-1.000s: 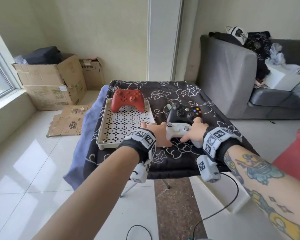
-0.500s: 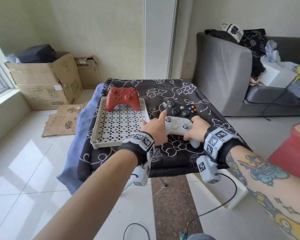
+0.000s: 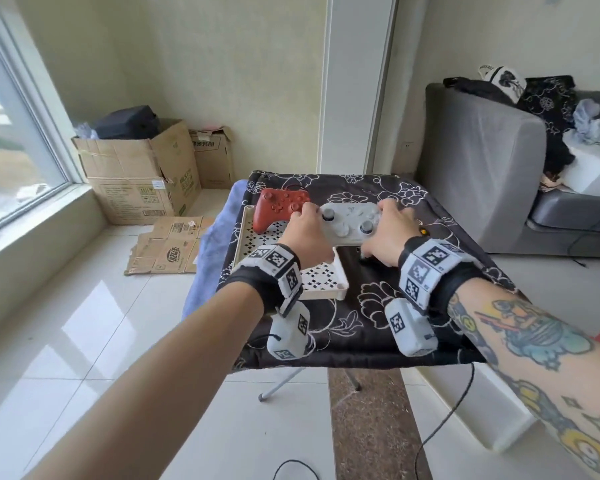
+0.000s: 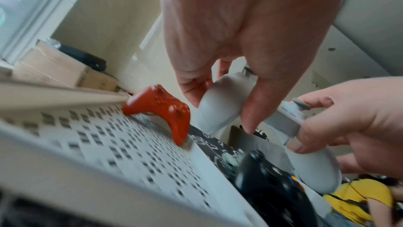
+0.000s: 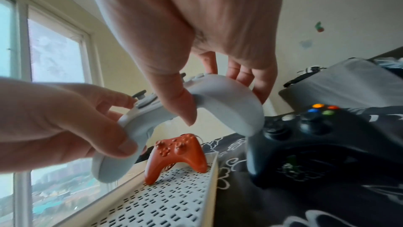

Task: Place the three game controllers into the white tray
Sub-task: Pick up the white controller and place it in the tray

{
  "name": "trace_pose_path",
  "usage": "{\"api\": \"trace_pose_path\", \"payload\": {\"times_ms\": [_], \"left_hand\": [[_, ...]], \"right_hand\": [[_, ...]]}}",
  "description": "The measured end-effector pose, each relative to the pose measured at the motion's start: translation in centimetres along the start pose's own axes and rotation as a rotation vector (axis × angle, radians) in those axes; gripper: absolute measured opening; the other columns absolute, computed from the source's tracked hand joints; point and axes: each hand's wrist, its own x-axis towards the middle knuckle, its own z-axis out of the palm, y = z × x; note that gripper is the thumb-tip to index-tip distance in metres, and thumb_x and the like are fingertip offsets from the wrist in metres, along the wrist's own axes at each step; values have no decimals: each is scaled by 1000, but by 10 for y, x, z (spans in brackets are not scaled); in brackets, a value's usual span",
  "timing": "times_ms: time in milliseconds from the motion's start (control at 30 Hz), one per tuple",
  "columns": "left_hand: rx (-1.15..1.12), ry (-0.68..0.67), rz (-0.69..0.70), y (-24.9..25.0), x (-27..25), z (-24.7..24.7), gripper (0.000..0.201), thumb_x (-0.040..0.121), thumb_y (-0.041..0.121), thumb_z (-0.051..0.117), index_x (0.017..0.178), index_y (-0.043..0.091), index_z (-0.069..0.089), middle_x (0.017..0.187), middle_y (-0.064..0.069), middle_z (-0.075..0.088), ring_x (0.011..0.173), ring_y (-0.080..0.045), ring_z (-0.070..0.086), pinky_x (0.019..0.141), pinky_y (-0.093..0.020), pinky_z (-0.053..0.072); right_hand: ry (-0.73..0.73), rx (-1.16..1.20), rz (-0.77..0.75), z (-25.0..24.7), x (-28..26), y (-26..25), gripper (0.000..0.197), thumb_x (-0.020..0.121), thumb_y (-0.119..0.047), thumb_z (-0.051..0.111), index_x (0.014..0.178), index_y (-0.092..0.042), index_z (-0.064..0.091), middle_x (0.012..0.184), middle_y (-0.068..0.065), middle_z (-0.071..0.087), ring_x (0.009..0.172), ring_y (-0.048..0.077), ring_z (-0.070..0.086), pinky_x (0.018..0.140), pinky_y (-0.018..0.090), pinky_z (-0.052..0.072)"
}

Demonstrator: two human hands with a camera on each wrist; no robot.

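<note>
Two hands (image 3: 305,237) (image 3: 388,233) gripping white controller (image 3: 349,223), above tray (image 3: 340,285) edge

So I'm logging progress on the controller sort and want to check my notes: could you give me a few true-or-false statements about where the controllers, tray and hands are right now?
1. The red controller rests at the far end of the white tray. True.
2. The white controller lies flat on the tablecloth. False: both hands hold it in the air.
3. The left hand and the right hand each grip one handle of the white controller. True.
4. The black controller is already in the tray. False: it sits on the floral tablecloth, beside the tray.
5. All three controllers are in the tray. False: only the red one is.
</note>
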Motion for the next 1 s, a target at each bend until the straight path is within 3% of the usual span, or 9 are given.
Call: {"api": "trace_pose_path", "payload": {"times_ms": [100,233,300,400,500,566,733,900,1000], "left_hand": [[44,25,-27,-16,11,-21,92,60,13,86,137,10,35,126,-9,48,112,-25,49,93,-33,48],[50,77,-53,-32,25,-39,93,53,14,86,133,15,38,122,-6,52,114,-25,53,92,-40,52],[38,87,-74,-41,33,-43,91,57,15,85,136,16,38,120,-6,54,109,-24,56,79,-32,53],[8,89,-101,-56,48,-48,88,64,16,83,139,17,37,117,-6,55,90,-15,56,45,-13,41],[5,59,-114,-65,58,-52,80,69,14,82,135,16,38,108,-2,51,73,-8,50,36,-12,37],[34,50,-127,-69,64,-54,77,70,16,81,134,15,38,102,0,50,73,-11,51,39,-12,36],[63,20,-176,-80,82,-49,83,69,18,82,137,11,35,118,-8,56,100,-24,55,74,-29,40],[112,-14,-198,-91,92,-44,87,67,18,84,138,13,35,120,-6,54,103,-22,51,79,-30,39],[141,-15,-223,-91,96,-46,85,66,16,84,135,11,35,111,-6,53,104,-26,55,76,-32,40]], "right_hand": [[-10,26,-33,14,9,-22,78,75,-14,78,141,-14,37,141,20,34,130,40,41,106,42,42],[10,38,-90,31,26,-46,75,76,-16,78,140,-13,38,142,20,36,131,39,41,106,43,41],[1,29,-101,39,35,-55,73,77,-17,79,137,-13,39,140,19,38,130,39,42,104,42,41],[-14,17,-106,53,51,-66,70,76,-21,80,133,-14,41,137,17,42,127,38,45,101,42,42],[-56,23,-84,68,64,-75,73,75,-19,81,135,-13,40,138,16,41,129,37,46,102,42,43],[-74,25,-74,75,71,-80,73,77,-17,79,138,-12,38,141,16,39,130,38,45,104,44,43],[-94,13,-56,92,89,-86,68,85,-17,73,142,-10,36,146,19,36,136,38,40,104,43,41],[-109,10,-38,99,98,-87,69,86,-19,73,143,-9,36,146,20,37,134,39,44,104,44,41],[-130,27,-42,103,98,-91,73,87,-17,73,147,-9,32,147,20,36,134,39,44,105,45,42]]}}
